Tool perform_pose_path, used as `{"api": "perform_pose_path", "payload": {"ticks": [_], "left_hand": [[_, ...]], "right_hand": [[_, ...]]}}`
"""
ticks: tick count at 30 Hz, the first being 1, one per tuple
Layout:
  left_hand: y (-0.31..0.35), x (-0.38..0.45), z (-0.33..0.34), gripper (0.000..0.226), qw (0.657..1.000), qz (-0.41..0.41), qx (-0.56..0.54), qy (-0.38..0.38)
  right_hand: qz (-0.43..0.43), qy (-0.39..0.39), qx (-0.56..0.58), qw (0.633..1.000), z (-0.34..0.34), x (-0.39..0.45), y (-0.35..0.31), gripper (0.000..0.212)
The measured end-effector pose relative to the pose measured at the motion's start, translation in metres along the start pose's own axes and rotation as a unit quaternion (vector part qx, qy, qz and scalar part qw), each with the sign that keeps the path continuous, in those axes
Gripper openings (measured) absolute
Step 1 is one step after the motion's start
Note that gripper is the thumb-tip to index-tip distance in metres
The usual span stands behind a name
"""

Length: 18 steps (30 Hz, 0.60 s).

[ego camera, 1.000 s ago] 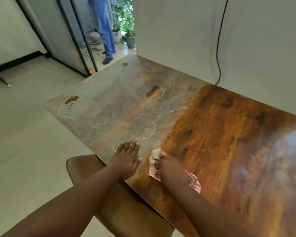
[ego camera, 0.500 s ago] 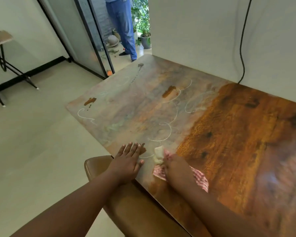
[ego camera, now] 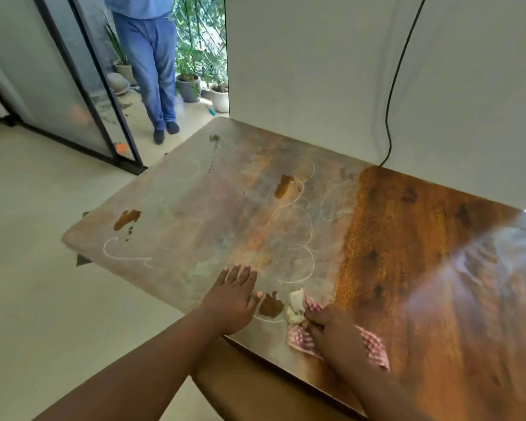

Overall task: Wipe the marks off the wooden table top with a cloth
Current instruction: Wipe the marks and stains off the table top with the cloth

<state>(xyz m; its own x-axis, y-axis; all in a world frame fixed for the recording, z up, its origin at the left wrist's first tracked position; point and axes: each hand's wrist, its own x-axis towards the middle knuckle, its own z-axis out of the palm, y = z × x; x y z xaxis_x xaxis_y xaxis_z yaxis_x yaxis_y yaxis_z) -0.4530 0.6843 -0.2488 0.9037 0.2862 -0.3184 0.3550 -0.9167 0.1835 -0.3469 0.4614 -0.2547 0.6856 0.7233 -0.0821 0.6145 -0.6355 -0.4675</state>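
Hands split the work: left hand [ego camera: 230, 299] flat on the table [ego camera: 423, 253], right hand [ego camera: 331, 328] gripping the cloth [ego camera: 374, 347]; wiping is midway, brown smear [ego camera: 270, 304] probably next.

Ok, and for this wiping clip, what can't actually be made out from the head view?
- Right hand: its fingertips are buried in the checked cloth, so the exact grip is hidden.
- Cloth: its middle lies under the hand and wrist.
- Table top: the right side is smeared by glare and blur and cut off by the frame edge, so marks there cannot be judged.
- Person in blue: cut off above the waist.
- Brown chair: mostly covered by the forearms.
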Motion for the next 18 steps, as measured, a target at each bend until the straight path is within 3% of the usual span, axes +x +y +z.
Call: {"api": "perform_pose_path", "payload": {"ticks": [3,5,7,11,13,18], "left_hand": [[-0.02,0.002,-0.002,0.065,1.0,0.014,0.004,-0.003],[-0.031,0.004,-0.002,0.065,0.999,0.029,0.016,-0.007],[-0.035,0.007,-0.001,0.066,0.998,0.052,0.027,-0.007],[-0.036,0.007,0.002,0.069,0.994,0.095,0.045,-0.005],[-0.039,0.007,0.002,0.072,0.992,0.111,0.061,-0.009],[-0.05,0.009,-0.002,0.077,0.986,0.136,0.091,-0.008]], "right_hand": [[-0.026,-0.117,-0.004,0.993,0.014,-0.021,-0.023,0.029],[-0.002,-0.154,-0.007,0.988,0.007,-0.039,-0.019,0.029],[0.074,-0.144,0.004,0.987,-0.007,-0.053,-0.007,0.031],[0.193,-0.032,0.03,0.98,-0.011,-0.035,-0.013,0.028],[0.178,-0.007,0.002,0.984,0.005,-0.019,-0.039,0.028],[0.062,-0.113,-0.034,0.991,0.02,-0.032,-0.061,0.027]]}}
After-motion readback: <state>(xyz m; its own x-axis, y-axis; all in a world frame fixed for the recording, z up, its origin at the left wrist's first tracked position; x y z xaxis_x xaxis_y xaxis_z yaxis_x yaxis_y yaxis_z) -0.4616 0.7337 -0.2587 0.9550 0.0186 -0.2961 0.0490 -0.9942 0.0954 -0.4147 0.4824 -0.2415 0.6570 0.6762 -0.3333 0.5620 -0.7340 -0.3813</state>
